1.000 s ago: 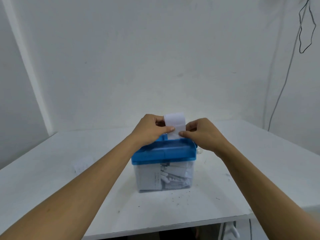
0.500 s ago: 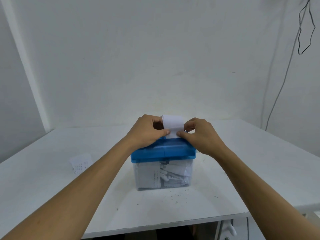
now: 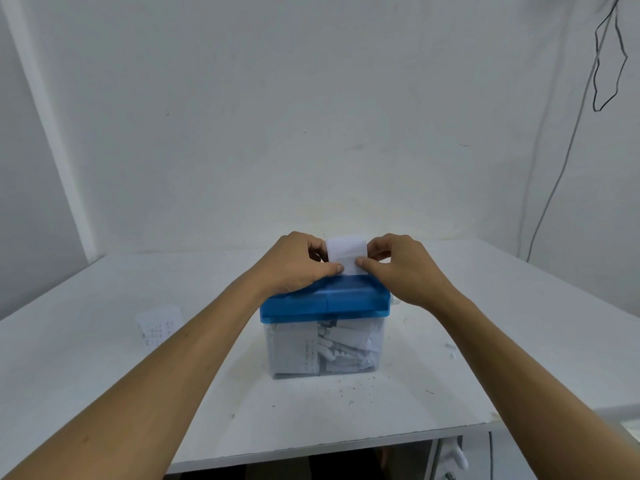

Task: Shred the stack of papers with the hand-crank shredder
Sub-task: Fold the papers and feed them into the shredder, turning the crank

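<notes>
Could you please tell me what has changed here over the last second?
The paper slip has sunk a little deeper into the blue shredder lid. The left hand and right hand still pinch its edges; the printed sheet lies where it was.

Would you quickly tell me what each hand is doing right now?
Left hand: pinches the left edge of the paper slip above the shredder.
Right hand: pinches the paper slip's right edge.
</notes>
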`<state>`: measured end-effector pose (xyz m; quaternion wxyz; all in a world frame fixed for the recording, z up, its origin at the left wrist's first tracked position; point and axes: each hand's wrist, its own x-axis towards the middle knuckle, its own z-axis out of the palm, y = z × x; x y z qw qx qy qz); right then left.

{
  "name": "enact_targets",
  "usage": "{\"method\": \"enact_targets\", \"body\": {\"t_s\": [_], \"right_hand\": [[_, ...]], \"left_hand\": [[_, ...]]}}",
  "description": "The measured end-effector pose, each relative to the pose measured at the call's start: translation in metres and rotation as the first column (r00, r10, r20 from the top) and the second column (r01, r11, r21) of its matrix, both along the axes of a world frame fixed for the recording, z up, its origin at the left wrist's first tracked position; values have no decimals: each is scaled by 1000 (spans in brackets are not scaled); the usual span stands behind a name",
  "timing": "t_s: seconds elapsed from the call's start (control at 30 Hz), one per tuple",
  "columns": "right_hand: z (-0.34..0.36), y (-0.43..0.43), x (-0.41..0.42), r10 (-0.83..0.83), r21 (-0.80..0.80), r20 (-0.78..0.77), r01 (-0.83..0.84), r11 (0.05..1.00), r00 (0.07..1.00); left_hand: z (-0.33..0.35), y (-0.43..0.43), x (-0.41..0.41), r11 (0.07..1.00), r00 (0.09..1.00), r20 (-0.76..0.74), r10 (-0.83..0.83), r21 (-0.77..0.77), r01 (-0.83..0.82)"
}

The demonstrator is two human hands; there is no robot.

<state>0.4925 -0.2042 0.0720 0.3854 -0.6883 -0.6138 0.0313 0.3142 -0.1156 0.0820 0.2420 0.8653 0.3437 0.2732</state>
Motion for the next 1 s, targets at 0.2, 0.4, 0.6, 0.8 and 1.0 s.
{"method": "enact_targets", "body": {"t_s": [0.2, 0.4, 0.6, 0.8, 1.0], "right_hand": [[-27, -17, 16, -45, 77, -156, 57, 995, 987], [-72, -25, 21, 74, -126, 14, -72, 989, 997], [-112, -20, 10, 73, 13, 58, -74, 997, 996], [-111, -16, 12, 36, -25, 324, -30, 999, 945], [-102, -24, 4, -71, -160, 388, 143, 977, 919]], "left_hand": [[-1, -3, -1, 1000, 1000, -10, 9, -14, -9], [0, -5, 0, 1000, 999, -35, 4, 10, -4], [1, -6, -1, 1000, 999, -39, -13, 7, 13], [0, -7, -1, 1000, 999, -42, -17, 6, 18], [0, -6, 1, 1000, 996, -92, 11, 27, -8]]}}
